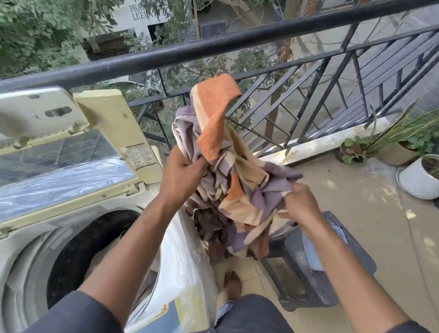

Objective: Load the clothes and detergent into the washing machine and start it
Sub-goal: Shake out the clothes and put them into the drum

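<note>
Two hands grip the striped cloth point(228, 166), left hand point(180, 173) high, right hand point(298, 204) low, right of the washing machine's open drum point(90, 254). Risk: trailing folds could snag the stool point(318, 270) or miss the tub.

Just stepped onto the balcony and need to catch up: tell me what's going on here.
A person is doing laundry beside a top-loading white washing machine whose lid stands open. Both hands hold a bunched orange, purple and cream patterned cloth: the left hand grips it higher up, the right hand pinches its lower edge. The cloth hangs to the right of the machine, over a dark plastic stool, not yet in the drum. Something dark already lies inside the drum.
</note>
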### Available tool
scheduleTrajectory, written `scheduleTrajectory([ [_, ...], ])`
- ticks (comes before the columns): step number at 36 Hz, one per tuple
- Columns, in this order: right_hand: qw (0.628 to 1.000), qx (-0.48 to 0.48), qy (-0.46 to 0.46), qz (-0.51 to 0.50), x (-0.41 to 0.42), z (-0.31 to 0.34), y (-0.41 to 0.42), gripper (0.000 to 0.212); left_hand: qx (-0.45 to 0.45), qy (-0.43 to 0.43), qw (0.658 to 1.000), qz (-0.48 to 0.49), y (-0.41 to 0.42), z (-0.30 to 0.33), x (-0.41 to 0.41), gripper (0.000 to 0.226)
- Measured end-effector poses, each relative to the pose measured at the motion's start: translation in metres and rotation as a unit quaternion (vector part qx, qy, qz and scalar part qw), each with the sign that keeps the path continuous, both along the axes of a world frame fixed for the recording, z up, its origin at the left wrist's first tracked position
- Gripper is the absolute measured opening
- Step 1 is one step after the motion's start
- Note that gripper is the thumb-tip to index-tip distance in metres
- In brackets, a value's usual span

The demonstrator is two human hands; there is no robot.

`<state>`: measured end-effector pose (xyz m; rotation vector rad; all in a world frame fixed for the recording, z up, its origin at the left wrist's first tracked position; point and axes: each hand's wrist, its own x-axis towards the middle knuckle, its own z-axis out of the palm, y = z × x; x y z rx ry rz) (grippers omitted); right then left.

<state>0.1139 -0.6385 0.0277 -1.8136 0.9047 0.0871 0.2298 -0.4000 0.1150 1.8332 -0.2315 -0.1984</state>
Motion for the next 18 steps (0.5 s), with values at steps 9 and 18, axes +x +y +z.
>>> scheduleTrajectory([
  [9,0.962,-0.039,-0.27,0.029,0.022,0.125,-0.015,0.018,-0.008,0.032,0.999,-0.027,0.001,0.002,0.003,0.018],
  [18,0.938,-0.075,-0.307,0.144,0.039,0.166,0.037,0.015,-0.007,0.084,0.975,-0.204,-0.005,0.011,-0.015,0.04],
])
